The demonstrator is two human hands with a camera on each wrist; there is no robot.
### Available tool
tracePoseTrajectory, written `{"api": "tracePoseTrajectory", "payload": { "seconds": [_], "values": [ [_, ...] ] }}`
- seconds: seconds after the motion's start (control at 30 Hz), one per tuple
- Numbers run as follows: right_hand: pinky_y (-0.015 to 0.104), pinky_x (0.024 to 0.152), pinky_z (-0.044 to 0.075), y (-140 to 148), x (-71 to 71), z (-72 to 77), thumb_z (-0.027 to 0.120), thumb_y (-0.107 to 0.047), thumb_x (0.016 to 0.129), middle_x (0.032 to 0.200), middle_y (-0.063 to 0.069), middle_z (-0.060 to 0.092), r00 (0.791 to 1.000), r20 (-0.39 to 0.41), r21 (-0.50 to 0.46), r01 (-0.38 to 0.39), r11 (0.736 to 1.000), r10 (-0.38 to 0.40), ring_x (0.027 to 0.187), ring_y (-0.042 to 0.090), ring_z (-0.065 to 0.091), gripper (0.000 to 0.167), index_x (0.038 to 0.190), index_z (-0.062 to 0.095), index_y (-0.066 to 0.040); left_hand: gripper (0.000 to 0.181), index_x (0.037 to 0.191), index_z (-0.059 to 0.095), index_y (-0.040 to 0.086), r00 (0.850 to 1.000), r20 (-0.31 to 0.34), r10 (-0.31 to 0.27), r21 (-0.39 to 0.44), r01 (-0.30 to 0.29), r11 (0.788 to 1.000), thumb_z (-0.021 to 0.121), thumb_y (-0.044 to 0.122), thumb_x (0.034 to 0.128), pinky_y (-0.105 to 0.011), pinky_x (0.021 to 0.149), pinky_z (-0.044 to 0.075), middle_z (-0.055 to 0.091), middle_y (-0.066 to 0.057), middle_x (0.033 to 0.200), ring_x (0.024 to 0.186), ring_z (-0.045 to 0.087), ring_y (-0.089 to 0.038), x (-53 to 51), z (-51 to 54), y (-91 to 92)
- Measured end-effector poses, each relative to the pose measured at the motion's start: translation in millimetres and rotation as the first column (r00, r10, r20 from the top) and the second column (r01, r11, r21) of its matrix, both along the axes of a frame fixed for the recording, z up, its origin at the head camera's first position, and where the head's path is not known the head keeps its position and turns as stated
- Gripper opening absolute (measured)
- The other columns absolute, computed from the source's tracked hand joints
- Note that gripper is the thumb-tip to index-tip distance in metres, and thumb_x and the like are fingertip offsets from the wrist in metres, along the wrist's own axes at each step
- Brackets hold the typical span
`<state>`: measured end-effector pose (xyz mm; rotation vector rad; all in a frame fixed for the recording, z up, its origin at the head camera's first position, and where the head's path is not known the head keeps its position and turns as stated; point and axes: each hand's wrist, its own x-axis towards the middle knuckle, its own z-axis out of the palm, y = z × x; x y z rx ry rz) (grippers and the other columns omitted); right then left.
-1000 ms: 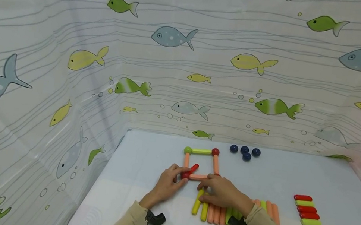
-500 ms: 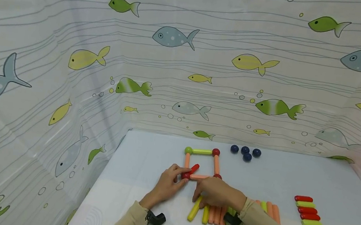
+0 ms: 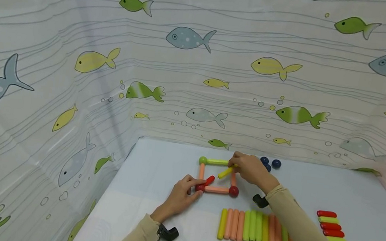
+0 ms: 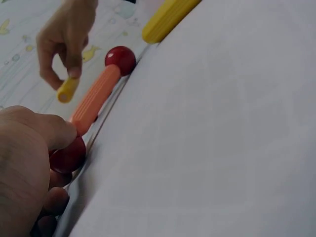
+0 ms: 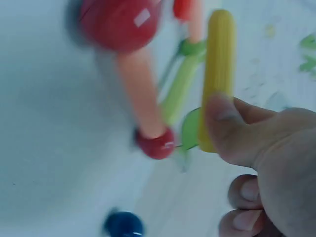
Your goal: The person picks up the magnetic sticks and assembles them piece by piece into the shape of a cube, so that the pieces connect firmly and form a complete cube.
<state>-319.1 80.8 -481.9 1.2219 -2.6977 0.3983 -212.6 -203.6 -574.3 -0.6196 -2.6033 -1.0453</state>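
A square frame of sticks and balls lies on the table. My left hand (image 3: 182,195) holds the red ball (image 4: 68,155) at its near left corner, thumb and fingers around it. From that ball an orange stick (image 3: 217,190) runs to another red ball (image 3: 233,191). A short red stick (image 3: 210,179) points inward from the held corner. My right hand (image 3: 253,169) pinches a yellow stick (image 5: 218,74) above the far right corner. That corner's red ball (image 5: 157,143) is hidden in the head view. A green ball (image 3: 203,160) marks the far left corner.
A row of yellow, orange and green sticks (image 3: 253,226) lies near the front. Shorter red and green sticks (image 3: 330,226) are stacked at the right. Dark blue balls (image 3: 276,163) sit at the back, partly behind my right hand. A fish-patterned sheet (image 3: 210,98) hangs behind the table.
My right hand has picked up the yellow stick from the left end of the row and carried it up and away to the frame's far right corner. My left hand has stayed put.
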Motion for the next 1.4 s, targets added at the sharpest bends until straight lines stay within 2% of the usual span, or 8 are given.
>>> {"api": "tracePoseTrajectory", "payload": {
  "seconds": [0.1, 0.23, 0.5, 0.8, 0.93, 1.03, 1.23, 1.4],
  "values": [
    [0.034, 0.074, 0.061, -4, -11.6, -9.7, 0.085, -0.009, 0.089, 0.102, -0.002, 0.069, 0.999, -0.039, -0.002, 0.005, 1.0, -0.005, 0.076, 0.015, 0.066, 0.019, 0.106, 0.082, -0.016, 0.036, 0.135, 0.074, 0.019, 1.0, 0.025, 0.0, -0.001, 0.0, 1.0, 0.077, 0.02, 0.0989, -0.017, 0.063, 0.039, 0.062, 0.0, 0.1, 0.07, 0.052, -0.014, 0.7, 1.7, 0.5],
    [0.034, 0.072, 0.061, -12, -14.6, -17.0, 0.086, -0.008, 0.087, 0.099, -0.001, 0.068, 0.996, -0.087, 0.015, 0.001, 1.0, 0.0, 0.073, 0.016, 0.066, 0.018, 0.103, 0.082, -0.016, 0.036, 0.136, 0.073, 0.019, 0.999, 0.042, -0.006, 0.002, 0.006, 1.0, 0.075, 0.021, 0.1001, -0.018, 0.064, 0.039, 0.063, -0.002, 0.101, 0.071, 0.054, -0.018, 2.1, 3.3, 4.0],
    [0.034, 0.077, 0.063, -17, -17.8, -25.8, 0.083, -0.002, 0.088, 0.102, 0.0, 0.07, 0.997, -0.075, 0.042, 0.006, 0.999, -0.003, 0.078, 0.017, 0.069, 0.022, 0.106, 0.083, -0.016, 0.035, 0.134, 0.074, 0.017, 0.999, 0.037, -0.006, -0.004, 0.006, 1.0, 0.076, 0.019, 0.0994, -0.018, 0.064, 0.039, 0.063, -0.002, 0.101, 0.071, 0.056, -0.019, 2.8, 6.8, 3.0],
    [0.039, 0.085, 0.062, -26, -18.4, -37.9, 0.086, -0.012, 0.088, 0.105, -0.002, 0.071, 0.994, 0.11, 0.047, -0.005, 0.999, 0.0, 0.088, 0.017, 0.071, 0.023, 0.11, 0.082, -0.018, 0.035, 0.134, 0.074, 0.018, 0.999, 0.039, 0.001, 0.002, -0.001, 1.0, 0.077, 0.02, 0.0991, -0.018, 0.064, 0.041, 0.063, -0.001, 0.102, 0.071, 0.054, -0.015, 1.6, 3.7, 2.0],
    [0.041, 0.089, 0.061, -30, -16.7, -37.8, 0.09, -0.016, 0.084, 0.107, -0.004, 0.071, 0.985, 0.171, 0.049, 0.014, 0.999, -0.022, 0.094, 0.016, 0.07, 0.032, 0.115, 0.082, -0.02, 0.034, 0.133, 0.074, 0.017, 1.0, 0.022, -0.005, 0.011, 0.005, 1.0, 0.076, 0.02, 0.0992, -0.017, 0.063, 0.04, 0.063, -0.001, 0.101, 0.071, 0.053, -0.014, 0.1, 0.9, 2.6],
    [0.042, 0.092, 0.06, -33, -13.9, -34.8, 0.091, -0.018, 0.083, 0.109, -0.004, 0.072, 0.978, 0.207, 0.026, -0.001, 1.0, -0.005, 0.098, 0.016, 0.069, 0.034, 0.116, 0.082, -0.021, 0.034, 0.133, 0.074, 0.017, 1.0, 0.009, -0.005, 0.013, 0.004, 1.0, 0.077, 0.019, 0.0986, -0.017, 0.063, 0.04, 0.062, 0.0, 0.1, 0.07, 0.052, -0.013, -1.1, -0.7, 2.0],
    [0.039, 0.09, 0.061, -44, -7.0, -34.3, 0.088, -0.018, 0.088, 0.107, -0.003, 0.076, 0.967, 0.231, -0.023, -0.103, 0.994, 0.105, 0.099, 0.017, 0.071, 0.023, 0.11, 0.084, -0.017, 0.034, 0.133, 0.074, 0.018, 1.0, 0.02, 0.009, -0.004, -0.009, 1.0, 0.077, 0.019, 0.0986, -0.018, 0.064, 0.041, 0.062, 0.001, 0.1, 0.071, 0.053, -0.013, -1.4, 1.4, 0.2],
    [0.035, 0.087, 0.062, -51, -3.1, -37.2, 0.086, -0.014, 0.089, 0.102, -0.003, 0.077, 0.969, 0.232, -0.03, -0.085, 0.996, 0.09, 0.094, 0.014, 0.071, 0.017, 0.106, 0.085, -0.016, 0.034, 0.132, 0.075, 0.017, 1.0, 0.027, 0.008, -0.008, -0.007, 1.0, 0.077, 0.019, 0.0985, -0.018, 0.064, 0.041, 0.063, 0.0, 0.1, 0.07, 0.053, -0.013, 0.5, 2.2, -1.2]
  ]
}}
